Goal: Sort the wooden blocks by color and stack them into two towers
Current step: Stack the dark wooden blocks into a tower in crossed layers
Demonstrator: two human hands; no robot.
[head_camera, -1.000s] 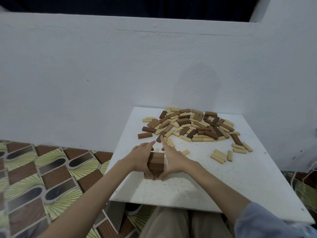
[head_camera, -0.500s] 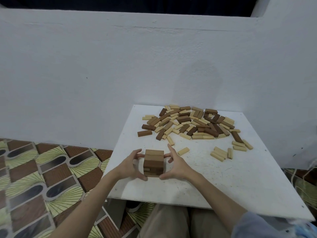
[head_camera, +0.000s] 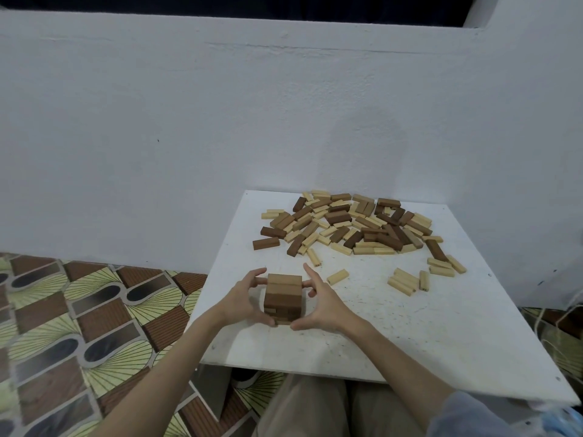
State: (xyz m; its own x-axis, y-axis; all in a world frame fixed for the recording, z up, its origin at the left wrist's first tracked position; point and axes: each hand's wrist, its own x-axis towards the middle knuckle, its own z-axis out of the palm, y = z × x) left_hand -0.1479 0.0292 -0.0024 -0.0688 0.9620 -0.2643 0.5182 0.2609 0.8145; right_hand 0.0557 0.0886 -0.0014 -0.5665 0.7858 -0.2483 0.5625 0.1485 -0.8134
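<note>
A short tower of brown blocks [head_camera: 283,294] stands near the front left of the white table [head_camera: 410,335]. My left hand [head_camera: 243,299] cups its left side and my right hand [head_camera: 325,305] its right side. On both hands the fingers are spread and curved around the tower, with the thumbs low by its base; neither hand grips it. A mixed pile of brown and light blocks [head_camera: 347,225] lies at the back of the table.
A single light block [head_camera: 338,276] lies just right of my right hand, and a few more light blocks [head_camera: 407,280] lie further right. A white wall [head_camera: 284,121] rises behind the table. Patterned floor tiles [head_camera: 79,326] lie to the left.
A second ago both palms pressed flat against the tower's sides. They have since drawn back and the fingers have spread, leaving the tower standing between them.
</note>
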